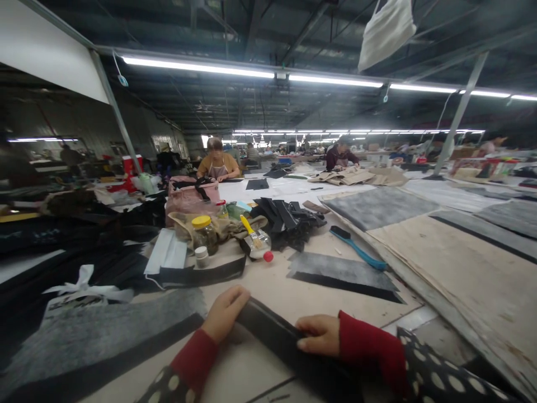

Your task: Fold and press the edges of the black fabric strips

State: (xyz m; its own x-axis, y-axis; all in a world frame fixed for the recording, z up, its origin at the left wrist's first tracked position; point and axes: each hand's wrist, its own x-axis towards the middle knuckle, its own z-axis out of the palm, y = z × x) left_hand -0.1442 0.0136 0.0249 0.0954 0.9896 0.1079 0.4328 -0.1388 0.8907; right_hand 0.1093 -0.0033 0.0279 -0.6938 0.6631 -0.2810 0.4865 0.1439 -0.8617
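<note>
A long black strip point(274, 333), apparently fabric or leather, runs slantwise between my hands at the near side of the table. My left hand point(227, 310) grips its far end, fingers curled over the edge. Farther down the strip, my right hand point(321, 334) pinches the right edge with the thumb on top. The strip's near end fades into shadow at the bottom of the view. Grey pieces with black edges lie on either side: a large one point(113, 324) left of my left hand, a smaller one point(348, 271) beyond my right hand.
A blue-handled brush point(358, 250) lies at the right. Farther off are a yellow-lidded jar point(204, 235), a small white bottle point(202, 257), a yellow-handled paintbrush point(250, 229), a face mask point(166, 252) and a pile of black pieces point(289, 218). Two people work across the table.
</note>
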